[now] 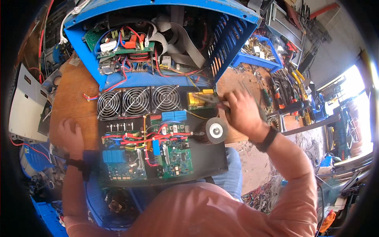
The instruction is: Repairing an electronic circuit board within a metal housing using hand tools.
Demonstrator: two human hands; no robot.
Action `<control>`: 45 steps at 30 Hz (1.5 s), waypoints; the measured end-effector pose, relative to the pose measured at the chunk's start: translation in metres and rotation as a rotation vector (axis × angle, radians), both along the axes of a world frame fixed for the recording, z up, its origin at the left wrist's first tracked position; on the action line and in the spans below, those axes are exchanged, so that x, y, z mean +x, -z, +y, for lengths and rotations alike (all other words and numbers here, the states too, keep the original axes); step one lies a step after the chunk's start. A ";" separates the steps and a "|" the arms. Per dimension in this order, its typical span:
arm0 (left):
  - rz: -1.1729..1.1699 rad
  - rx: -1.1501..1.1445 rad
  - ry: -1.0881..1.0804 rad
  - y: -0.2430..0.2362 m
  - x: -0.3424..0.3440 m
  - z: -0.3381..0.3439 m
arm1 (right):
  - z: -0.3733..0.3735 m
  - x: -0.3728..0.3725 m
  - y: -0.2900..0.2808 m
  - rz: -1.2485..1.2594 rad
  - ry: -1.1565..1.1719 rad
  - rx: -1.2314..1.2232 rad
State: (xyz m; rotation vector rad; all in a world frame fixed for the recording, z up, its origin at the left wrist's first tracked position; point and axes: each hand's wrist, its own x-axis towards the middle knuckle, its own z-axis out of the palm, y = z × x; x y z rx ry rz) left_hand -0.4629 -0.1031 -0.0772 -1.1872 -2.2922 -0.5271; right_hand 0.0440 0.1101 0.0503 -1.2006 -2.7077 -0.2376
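My right hand (244, 114) is closed around what look like pliers (209, 99), blurred by motion. Their grey jaws reach over a small board with yellow blocks (194, 100) at the far right of a black panel (213, 158). On the wooden bench, just left of that panel, lies my left hand (68, 136), its fingers apart and nothing in them. The panel bears green circuit boards (177, 158) joined by red wires (158, 137). Along its far side sit three fans (135, 100) with metal guards, and a round coil with a pale disc (216, 130) stands at its right.
Beyond the panel stands an open blue metal case (134, 82) with boards, wires and ribbon cable inside. A blue bin of small parts (258, 63) is at the far right. Screwdrivers and pliers crowd the right of the bench (233, 81). A white box (27, 104) stands at the left.
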 end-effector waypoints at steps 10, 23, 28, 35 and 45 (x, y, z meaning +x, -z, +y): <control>0.008 -0.033 0.048 -0.005 -0.001 -0.001 | 0.036 -0.030 -0.032 -0.112 -0.003 0.062; 0.051 -0.059 -0.016 0.007 -0.008 -0.002 | 0.045 -0.018 -0.027 -0.196 0.321 -0.580; 0.008 -0.084 -0.044 0.006 -0.008 -0.002 | 0.038 0.009 -0.043 -0.173 0.396 -0.653; -0.033 -0.079 0.059 0.004 -0.014 -0.003 | 0.030 0.084 -0.054 -0.095 0.461 -0.628; 0.031 -0.052 0.046 0.008 -0.016 -0.003 | 0.033 0.070 0.035 -0.062 0.520 -0.309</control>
